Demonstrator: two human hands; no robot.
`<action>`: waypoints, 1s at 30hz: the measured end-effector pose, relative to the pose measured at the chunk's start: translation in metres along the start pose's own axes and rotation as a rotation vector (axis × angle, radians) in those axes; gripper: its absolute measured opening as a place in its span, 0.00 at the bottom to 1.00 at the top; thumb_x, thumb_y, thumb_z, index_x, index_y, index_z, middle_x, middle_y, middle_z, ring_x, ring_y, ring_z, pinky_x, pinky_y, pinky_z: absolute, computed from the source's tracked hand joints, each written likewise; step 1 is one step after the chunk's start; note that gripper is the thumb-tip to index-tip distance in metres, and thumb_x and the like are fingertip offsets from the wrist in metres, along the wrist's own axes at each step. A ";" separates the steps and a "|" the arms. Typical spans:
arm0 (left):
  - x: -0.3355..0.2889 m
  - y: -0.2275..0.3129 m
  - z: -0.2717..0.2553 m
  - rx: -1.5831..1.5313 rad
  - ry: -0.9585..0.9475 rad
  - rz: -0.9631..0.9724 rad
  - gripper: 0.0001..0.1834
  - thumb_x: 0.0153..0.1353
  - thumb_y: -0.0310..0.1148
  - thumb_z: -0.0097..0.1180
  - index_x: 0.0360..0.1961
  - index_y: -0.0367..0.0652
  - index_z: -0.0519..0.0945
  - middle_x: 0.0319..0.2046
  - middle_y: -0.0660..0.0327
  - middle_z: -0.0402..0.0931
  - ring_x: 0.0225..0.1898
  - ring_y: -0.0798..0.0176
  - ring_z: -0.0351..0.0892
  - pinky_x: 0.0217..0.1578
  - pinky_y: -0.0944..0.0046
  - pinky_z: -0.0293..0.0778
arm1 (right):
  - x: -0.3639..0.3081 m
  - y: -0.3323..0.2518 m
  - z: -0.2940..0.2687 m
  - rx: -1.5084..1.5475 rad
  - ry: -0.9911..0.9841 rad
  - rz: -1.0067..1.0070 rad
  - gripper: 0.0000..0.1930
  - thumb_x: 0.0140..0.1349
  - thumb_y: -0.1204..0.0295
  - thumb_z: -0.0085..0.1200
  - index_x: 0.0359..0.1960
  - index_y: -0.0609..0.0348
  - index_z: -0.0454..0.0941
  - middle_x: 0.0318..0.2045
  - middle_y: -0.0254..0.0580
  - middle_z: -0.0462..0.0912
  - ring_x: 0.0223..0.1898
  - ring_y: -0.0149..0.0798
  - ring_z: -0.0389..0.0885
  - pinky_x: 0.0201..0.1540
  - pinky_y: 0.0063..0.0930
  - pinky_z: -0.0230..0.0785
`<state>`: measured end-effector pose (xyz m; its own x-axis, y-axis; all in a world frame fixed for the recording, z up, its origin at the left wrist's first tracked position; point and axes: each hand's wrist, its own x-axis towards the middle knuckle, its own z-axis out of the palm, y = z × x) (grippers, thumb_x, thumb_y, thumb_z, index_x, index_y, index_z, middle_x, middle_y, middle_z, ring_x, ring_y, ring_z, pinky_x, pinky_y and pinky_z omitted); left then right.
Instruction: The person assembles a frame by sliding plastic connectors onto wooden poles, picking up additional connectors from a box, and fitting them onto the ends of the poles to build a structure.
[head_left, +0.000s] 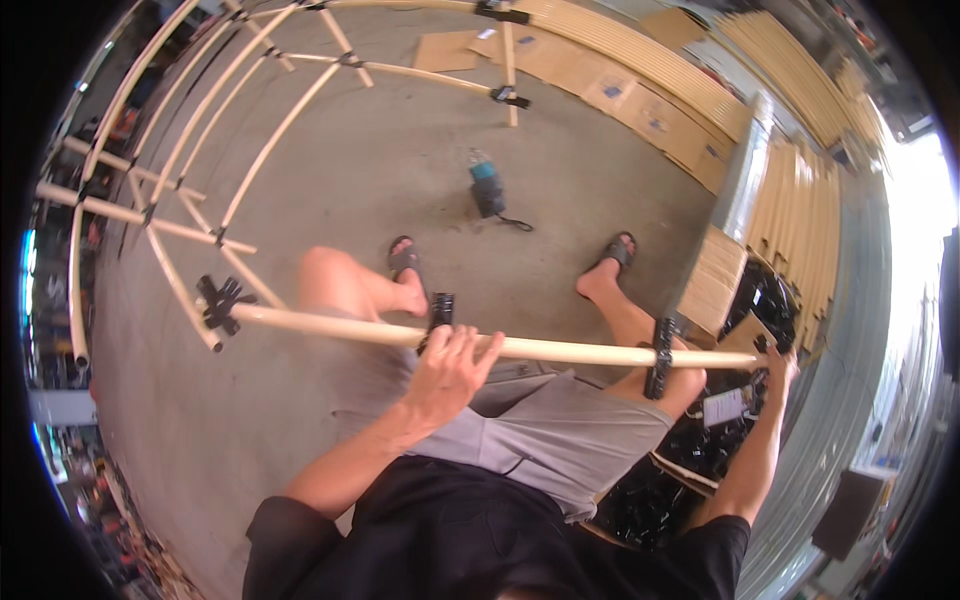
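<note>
A long cream-coloured pipe (575, 351) lies across in front of me, above my lap. My left hand (447, 372) is closed round it near the middle, against a black pipe joint (441, 312). My right hand (781, 368) grips the pipe's far right end, where a small dark piece shows by the fingers; its shape is hard to make out. Another black joint (659, 358) sits on the pipe between my hands, nearer the right. At the left end is a black many-armed connector (224, 304).
A frame of cream pipes (283, 150) with black joints stands at the upper left. A teal-and-black power tool (486, 187) rests on the floor ahead. Boxes of black joints (640, 505) are at my right, with a phone-like white object (723, 407). Stacked pipes (800, 235) lie behind them.
</note>
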<state>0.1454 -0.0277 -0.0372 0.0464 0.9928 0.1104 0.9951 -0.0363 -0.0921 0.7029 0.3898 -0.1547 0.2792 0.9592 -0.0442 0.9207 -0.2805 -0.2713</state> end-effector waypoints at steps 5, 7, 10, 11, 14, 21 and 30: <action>-0.003 0.008 0.002 0.017 -0.050 -0.053 0.24 0.59 0.31 0.51 0.59 0.43 0.77 0.43 0.51 0.79 0.48 0.55 0.78 0.51 0.56 0.67 | -0.007 -0.009 0.001 0.321 -0.153 0.130 0.31 0.46 0.68 0.66 0.56 0.51 0.75 0.43 0.45 0.81 0.38 0.47 0.82 0.19 0.41 0.75; 0.008 0.006 0.006 0.041 0.009 -0.036 0.24 0.61 0.31 0.51 0.60 0.43 0.76 0.43 0.50 0.80 0.48 0.54 0.78 0.52 0.56 0.67 | 0.019 0.044 0.009 0.404 -0.059 0.094 0.27 0.51 0.61 0.63 0.54 0.52 0.76 0.43 0.43 0.79 0.36 0.43 0.81 0.24 0.39 0.76; -0.005 0.014 0.003 0.065 -0.028 -0.071 0.24 0.63 0.32 0.50 0.60 0.43 0.76 0.43 0.48 0.80 0.47 0.55 0.78 0.53 0.57 0.66 | -0.030 -0.001 0.018 0.566 0.068 -0.038 0.24 0.53 0.59 0.66 0.49 0.56 0.77 0.32 0.41 0.82 0.22 0.36 0.79 0.15 0.25 0.71; -0.002 0.013 0.002 0.066 -0.031 -0.048 0.23 0.63 0.32 0.50 0.60 0.43 0.76 0.43 0.49 0.80 0.47 0.55 0.78 0.53 0.57 0.66 | -0.028 -0.003 0.009 0.588 0.008 -0.002 0.23 0.53 0.60 0.67 0.48 0.57 0.78 0.32 0.41 0.82 0.24 0.36 0.80 0.15 0.27 0.72; -0.002 0.015 0.011 0.077 -0.040 -0.009 0.24 0.63 0.33 0.50 0.60 0.43 0.76 0.41 0.50 0.79 0.47 0.55 0.77 0.53 0.58 0.66 | -0.015 -0.006 0.008 0.499 -0.090 0.114 0.23 0.52 0.61 0.70 0.45 0.59 0.79 0.32 0.41 0.81 0.26 0.38 0.81 0.19 0.29 0.75; -0.006 0.008 -0.008 -0.125 0.136 -0.024 0.21 0.61 0.30 0.51 0.56 0.41 0.78 0.50 0.52 0.78 0.54 0.54 0.76 0.61 0.52 0.64 | -0.013 0.003 0.010 0.802 -0.193 0.090 0.16 0.54 0.66 0.70 0.40 0.58 0.80 0.31 0.38 0.80 0.28 0.38 0.81 0.24 0.28 0.76; -0.099 0.007 -0.016 -1.652 -0.046 -0.980 0.15 0.63 0.31 0.64 0.48 0.36 0.79 0.47 0.57 0.80 0.46 0.65 0.81 0.48 0.60 0.78 | -0.013 0.011 0.008 0.715 -0.045 0.010 0.17 0.51 0.67 0.74 0.40 0.60 0.82 0.30 0.39 0.82 0.26 0.34 0.82 0.20 0.26 0.78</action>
<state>0.1494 -0.1283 -0.0325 -0.4727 0.7311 -0.4920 -0.2484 0.4252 0.8704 0.7070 0.3745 -0.1651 0.2613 0.9615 -0.0854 0.5097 -0.2126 -0.8336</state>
